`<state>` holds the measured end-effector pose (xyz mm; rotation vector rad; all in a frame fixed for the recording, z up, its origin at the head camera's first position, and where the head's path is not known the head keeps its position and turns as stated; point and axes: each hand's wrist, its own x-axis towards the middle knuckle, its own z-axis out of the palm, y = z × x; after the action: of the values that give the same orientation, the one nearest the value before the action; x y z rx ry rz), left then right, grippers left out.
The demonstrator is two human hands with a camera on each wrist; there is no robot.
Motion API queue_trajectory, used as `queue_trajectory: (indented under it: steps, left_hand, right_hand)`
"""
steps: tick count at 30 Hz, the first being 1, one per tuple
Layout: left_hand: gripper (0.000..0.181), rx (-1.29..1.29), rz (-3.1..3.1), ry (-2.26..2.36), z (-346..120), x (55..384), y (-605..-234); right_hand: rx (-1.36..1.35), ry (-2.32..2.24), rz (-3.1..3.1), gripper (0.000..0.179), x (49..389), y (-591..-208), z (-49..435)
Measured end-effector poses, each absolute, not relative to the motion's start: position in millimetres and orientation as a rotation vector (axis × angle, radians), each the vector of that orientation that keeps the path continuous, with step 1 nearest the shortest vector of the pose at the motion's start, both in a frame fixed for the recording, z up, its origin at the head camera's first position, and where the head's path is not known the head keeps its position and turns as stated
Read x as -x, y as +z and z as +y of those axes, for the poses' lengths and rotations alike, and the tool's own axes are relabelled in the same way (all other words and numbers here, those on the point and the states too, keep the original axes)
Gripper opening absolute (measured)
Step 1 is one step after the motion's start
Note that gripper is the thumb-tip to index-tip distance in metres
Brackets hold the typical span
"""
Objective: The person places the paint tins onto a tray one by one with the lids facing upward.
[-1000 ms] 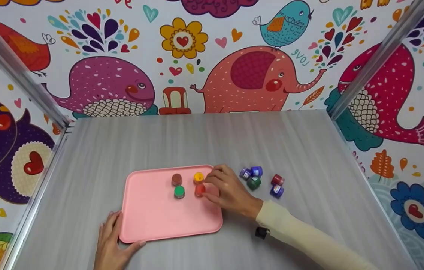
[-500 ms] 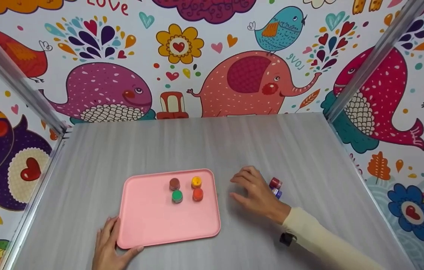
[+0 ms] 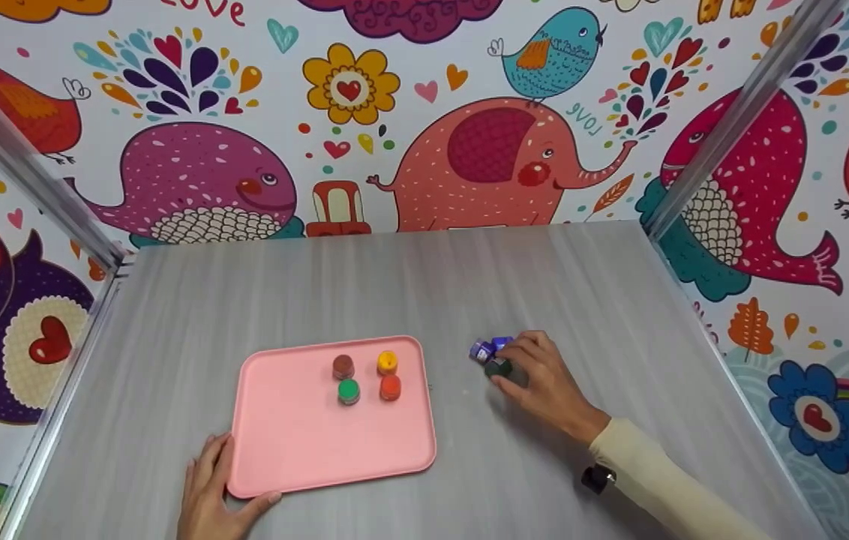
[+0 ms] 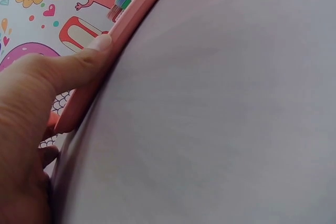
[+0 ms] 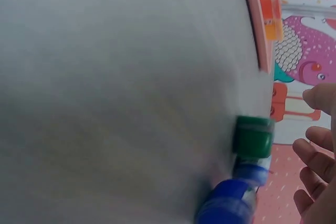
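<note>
My left hand holds the near left corner of a pink tray, its thumb along the rim and the other fingers at the side. Over a small dark green paint jar hovers my right hand, thumb and fingers spread around it in the head view. From the right wrist, the loosely bent fingers show apart from that green jar. Two blue jars lie against it on the table. Brown, yellow, green and red jars stand on the tray.
The grey table is bounded behind and at both sides by printed walls with metal corner posts. A dark wrist device sits at the right sleeve.
My right hand has left the red jar on the tray and moved right to the dark green jar. The left hand stays at the tray's corner. The head view has shifted slightly.
</note>
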<state>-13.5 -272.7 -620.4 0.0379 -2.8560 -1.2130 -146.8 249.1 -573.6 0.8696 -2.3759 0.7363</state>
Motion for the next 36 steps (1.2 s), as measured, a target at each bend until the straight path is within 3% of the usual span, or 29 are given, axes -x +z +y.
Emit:
queue_trajectory:
  steps: [19,31,36]
  left_hand:
    - [0.123,-0.161,-2.966,-1.258,-273.4,16.7,-614.1]
    - [0.119,-0.135,-2.89,-1.213,-269.9,14.2,-614.4]
    - [0.126,-0.189,-2.947,-1.255,-270.4,15.1,-612.1]
  right_hand:
    - [-0.97,0.916,-2.42,0.044,166.7,-600.8,274.6]
    - [-1.05,0.63,-2.503,0.048,165.7,-601.4,274.0]
    - [-1.076,0.525,-2.521,0.048,165.5,-599.6,271.1]
